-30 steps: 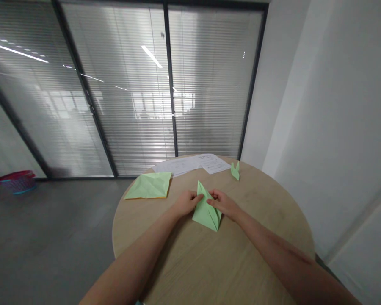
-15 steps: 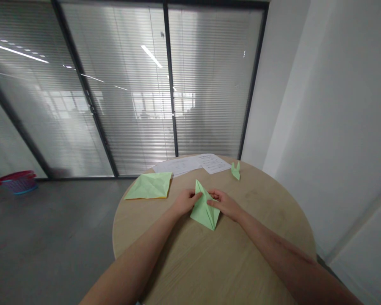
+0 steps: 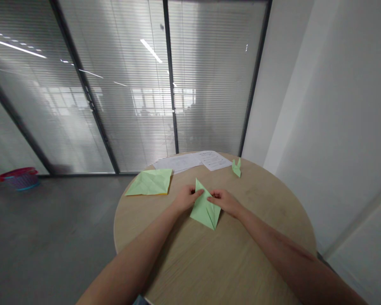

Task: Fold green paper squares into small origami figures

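Note:
A light green paper (image 3: 205, 210), folded into a kite-like shape with points at top and bottom, lies on the round wooden table (image 3: 216, 254). My left hand (image 3: 186, 198) pinches its left edge near the upper point. My right hand (image 3: 225, 200) pinches the right side at about the same height. Both hands have their fingers closed on the paper, thumbs meeting near its middle crease.
A creased green square sheet (image 3: 150, 187) lies at the table's far left. White printed sheets (image 3: 193, 161) rest at the far edge, with a small folded green figure (image 3: 236, 167) beside them. Behind stands a glass wall with blinds; a red basket (image 3: 18, 177) sits on the floor at left.
The folded paper and both hands have shifted slightly left and away from me; the grip is the same. The camera has tilted a little.

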Tool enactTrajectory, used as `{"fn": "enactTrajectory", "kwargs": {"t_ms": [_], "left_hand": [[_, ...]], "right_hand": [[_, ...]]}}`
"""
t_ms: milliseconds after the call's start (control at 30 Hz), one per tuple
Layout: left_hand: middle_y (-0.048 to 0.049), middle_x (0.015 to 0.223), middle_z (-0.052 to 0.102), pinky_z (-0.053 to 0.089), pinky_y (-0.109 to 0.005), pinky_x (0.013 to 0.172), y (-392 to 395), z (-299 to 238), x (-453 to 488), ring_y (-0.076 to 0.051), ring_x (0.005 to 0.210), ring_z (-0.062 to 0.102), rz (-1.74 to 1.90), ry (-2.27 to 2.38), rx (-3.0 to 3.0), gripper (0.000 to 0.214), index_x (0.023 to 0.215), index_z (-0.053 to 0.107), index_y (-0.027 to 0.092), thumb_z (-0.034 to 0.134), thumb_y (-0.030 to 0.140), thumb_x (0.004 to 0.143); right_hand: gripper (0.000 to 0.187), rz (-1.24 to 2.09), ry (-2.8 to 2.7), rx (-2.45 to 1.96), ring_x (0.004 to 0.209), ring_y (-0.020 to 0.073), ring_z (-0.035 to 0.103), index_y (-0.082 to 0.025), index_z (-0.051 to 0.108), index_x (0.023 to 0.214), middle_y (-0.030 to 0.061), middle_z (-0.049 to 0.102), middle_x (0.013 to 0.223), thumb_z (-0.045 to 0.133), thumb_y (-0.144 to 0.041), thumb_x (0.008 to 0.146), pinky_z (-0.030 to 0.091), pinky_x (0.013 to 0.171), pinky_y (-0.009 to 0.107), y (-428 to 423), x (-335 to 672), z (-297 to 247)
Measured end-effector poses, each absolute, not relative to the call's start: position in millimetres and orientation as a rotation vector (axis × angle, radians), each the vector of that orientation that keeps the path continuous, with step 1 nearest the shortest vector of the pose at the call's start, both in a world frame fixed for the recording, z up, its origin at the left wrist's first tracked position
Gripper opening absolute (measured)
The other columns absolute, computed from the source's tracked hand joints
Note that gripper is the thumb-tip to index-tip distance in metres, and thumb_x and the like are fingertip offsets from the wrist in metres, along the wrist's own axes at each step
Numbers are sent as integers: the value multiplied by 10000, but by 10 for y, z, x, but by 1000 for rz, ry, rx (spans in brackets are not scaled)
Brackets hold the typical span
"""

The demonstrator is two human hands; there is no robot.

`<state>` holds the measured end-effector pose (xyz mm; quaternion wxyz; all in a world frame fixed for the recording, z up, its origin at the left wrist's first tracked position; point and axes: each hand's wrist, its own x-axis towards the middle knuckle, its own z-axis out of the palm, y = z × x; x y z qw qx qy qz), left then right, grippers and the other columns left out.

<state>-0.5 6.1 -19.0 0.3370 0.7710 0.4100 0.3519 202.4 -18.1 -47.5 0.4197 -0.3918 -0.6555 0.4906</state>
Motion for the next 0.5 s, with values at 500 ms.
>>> {"fn": "enactTrajectory", "kwargs": {"t_ms": [500], "left_hand": [[-28, 689, 624, 448, -263, 583, 53, -62, 22, -166, 655, 565, 1197, 1048, 1665, 406, 766, 681, 151, 645, 552, 715]], "right_hand": [[298, 1091, -1848, -1099, 531, 105, 444, -153, 655, 739, -16, 567, 592, 695, -448, 754, 292, 519, 226, -237, 2049, -398]]}}
